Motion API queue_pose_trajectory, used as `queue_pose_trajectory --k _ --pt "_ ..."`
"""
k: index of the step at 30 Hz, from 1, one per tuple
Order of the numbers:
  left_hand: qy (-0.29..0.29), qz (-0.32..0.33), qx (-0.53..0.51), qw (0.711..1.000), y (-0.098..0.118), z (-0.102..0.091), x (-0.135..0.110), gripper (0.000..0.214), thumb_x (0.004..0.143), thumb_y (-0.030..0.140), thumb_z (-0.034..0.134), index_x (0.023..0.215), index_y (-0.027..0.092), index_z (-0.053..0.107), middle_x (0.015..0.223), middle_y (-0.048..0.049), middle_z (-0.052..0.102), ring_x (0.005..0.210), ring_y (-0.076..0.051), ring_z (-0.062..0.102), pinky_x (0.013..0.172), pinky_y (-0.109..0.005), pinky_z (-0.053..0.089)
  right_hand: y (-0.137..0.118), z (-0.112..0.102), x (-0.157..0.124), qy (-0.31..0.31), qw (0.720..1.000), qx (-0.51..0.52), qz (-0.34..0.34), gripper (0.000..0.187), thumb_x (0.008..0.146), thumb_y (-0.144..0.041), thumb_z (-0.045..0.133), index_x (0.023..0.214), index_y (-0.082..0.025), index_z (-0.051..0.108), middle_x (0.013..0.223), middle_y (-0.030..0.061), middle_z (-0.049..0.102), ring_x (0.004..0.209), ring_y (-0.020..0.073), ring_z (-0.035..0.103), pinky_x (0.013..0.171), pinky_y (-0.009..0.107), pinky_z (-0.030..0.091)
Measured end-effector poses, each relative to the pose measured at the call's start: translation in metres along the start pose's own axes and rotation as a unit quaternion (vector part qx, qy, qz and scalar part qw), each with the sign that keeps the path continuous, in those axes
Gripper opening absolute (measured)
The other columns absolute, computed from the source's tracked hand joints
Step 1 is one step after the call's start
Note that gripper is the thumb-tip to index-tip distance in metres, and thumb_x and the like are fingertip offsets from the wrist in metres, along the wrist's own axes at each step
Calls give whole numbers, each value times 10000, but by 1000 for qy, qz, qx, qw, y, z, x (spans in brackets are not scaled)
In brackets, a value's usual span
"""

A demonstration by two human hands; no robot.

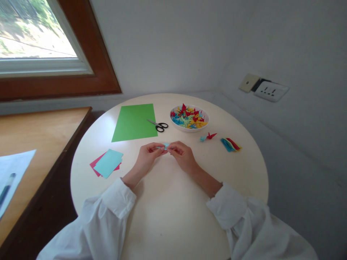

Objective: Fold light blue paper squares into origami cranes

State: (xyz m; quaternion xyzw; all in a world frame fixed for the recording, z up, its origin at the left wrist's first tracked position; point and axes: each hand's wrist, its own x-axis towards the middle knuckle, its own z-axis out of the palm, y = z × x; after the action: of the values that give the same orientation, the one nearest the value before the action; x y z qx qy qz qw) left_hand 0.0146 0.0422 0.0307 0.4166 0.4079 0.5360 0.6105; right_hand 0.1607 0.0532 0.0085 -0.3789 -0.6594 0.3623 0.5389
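Observation:
Between my two hands is a small folded piece of light blue paper (166, 146), mostly covered by the fingers. My left hand (149, 153) pinches its left side. My right hand (182, 153) pinches its right side, with the fingertips of both hands close together. The exact shape of the fold is too small to make out. Just beyond the hands lie black-handled scissors (159, 126), their blades resting over a green sheet (135, 122). To the right of my right hand sit a red paper crane (211, 135) and a small light blue folded paper piece (203, 138).
A white bowl (189, 129) full of colourful paper cranes stands at the back of the round white table (173, 216). Light blue sheets (108, 163) overlap pink ones at left. Coloured strips (230, 144) lie at right. A wooden desk (40, 133) holds a pen (7, 188) on paper.

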Motion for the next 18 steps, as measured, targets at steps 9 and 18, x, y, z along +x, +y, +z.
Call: queue_pose_trajectory --k 9,18 --pt "29 -5 2 1000 4 5 -3 227 509 214 765 684 109 665 684 -36 679 662 -131 619 777 -319 483 -3 1 0 -2 998 -42 -44 37 739 -218 595 731 -205 629 752 31 609 709 148 566 621 266 466" --pt "25 -48 -62 997 3 5 -5 221 519 186 750 704 105 659 710 -51 683 683 -130 624 744 -276 463 -6 0 -1 -17 997 -36 -60 73 734 -221 606 797 -215 642 797 39 611 728 147 578 631 269 489"
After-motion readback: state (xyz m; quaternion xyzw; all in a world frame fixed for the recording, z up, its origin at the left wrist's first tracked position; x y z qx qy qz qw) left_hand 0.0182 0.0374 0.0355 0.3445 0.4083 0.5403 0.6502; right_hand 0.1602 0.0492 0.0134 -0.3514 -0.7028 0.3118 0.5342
